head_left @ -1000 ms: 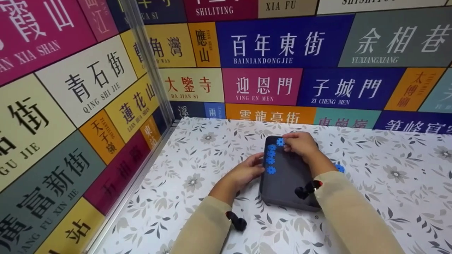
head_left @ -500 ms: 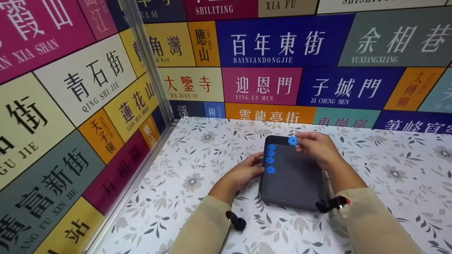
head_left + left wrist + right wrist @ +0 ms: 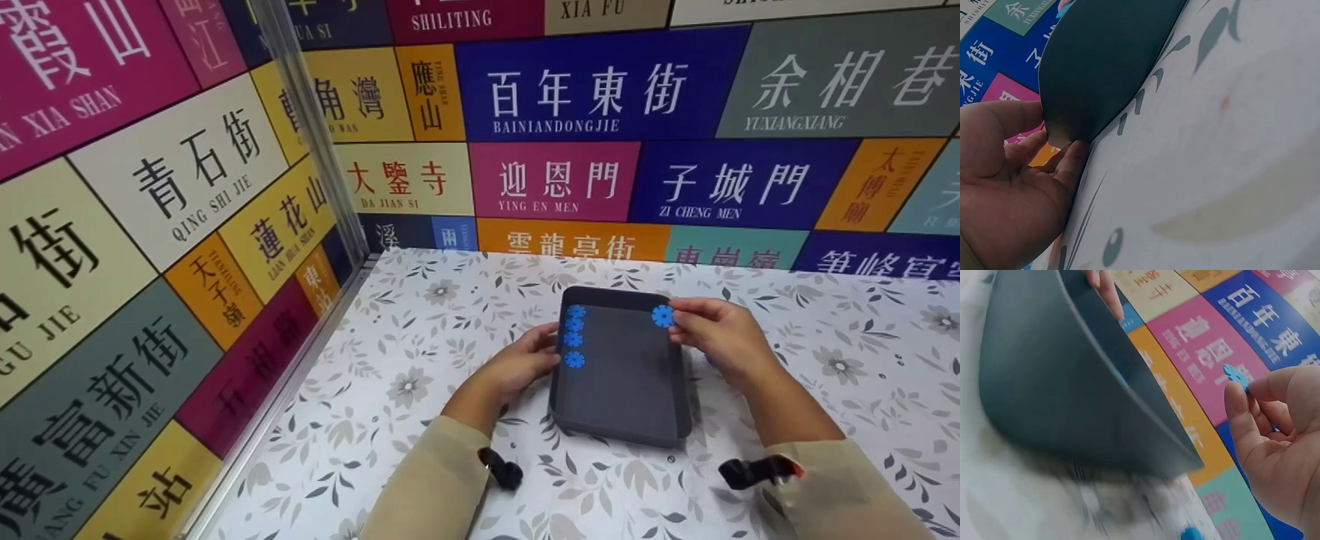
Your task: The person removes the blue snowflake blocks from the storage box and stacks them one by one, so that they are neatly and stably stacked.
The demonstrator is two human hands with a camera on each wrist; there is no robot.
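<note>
A dark grey rectangular tray [image 3: 622,375] lies on the table. Along its left inner side sits a line of several blue notched plastic discs [image 3: 574,360]. My left hand [image 3: 517,367] holds the tray's left wall, its fingers and thumb at the wall in the left wrist view. Between thumb and fingertips, my right hand [image 3: 724,334] pinches one blue notched disc [image 3: 662,316] above the tray's far right corner. That held disc [image 3: 1235,376] shows nearly edge-on in the right wrist view. One further blue disc [image 3: 1192,533] lies on the table, hidden in the head view.
A white tablecloth [image 3: 405,450] with grey leaves and flowers covers the table. Colourful panels with street names [image 3: 555,180] stand along the back and left. A clear strip [image 3: 330,150] runs down their corner. Black wrist cameras sit at both cuffs.
My right hand has carried the pinched disc rightward along the tray's far edge to its right corner. The left hand and the line of discs have stayed in place.
</note>
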